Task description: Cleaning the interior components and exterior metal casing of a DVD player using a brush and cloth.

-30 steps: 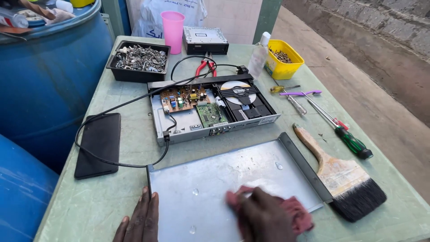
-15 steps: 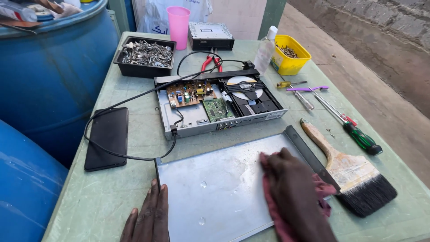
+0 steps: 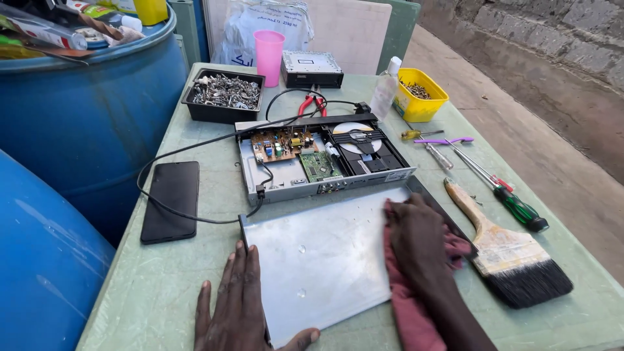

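Left hand: the left hand (image 3: 237,305) lies flat on the near left edge of the flat grey sheet-metal cover panel (image 3: 325,253), fingers spread, thumb hooked round its near edge, steadying it.
Right hand: the right hand (image 3: 422,244) presses a crumpled dark red cloth (image 3: 406,305) onto the panel's right side, fingers together and extended, palm down.
Panel's place: near middle of the pale green table (image 3: 162,286), just in front of the opened silver disc player with bare circuit boards (image 3: 322,156).
Handling: I judge the panel light, stiff, smooth and a bit slippery, with thin edges that could cut; best held by its folded rims, flat-palmed as now. A few droplets sit on it.
Right of it: a wide wooden-handled paintbrush with black bristles (image 3: 510,250) and a green-handled screwdriver (image 3: 513,201).
Left of it: a black slab-shaped phone (image 3: 170,200), with a black cable across it.
Far side: a black tray of metal scraps (image 3: 224,94), a pink plastic cup (image 3: 268,55).
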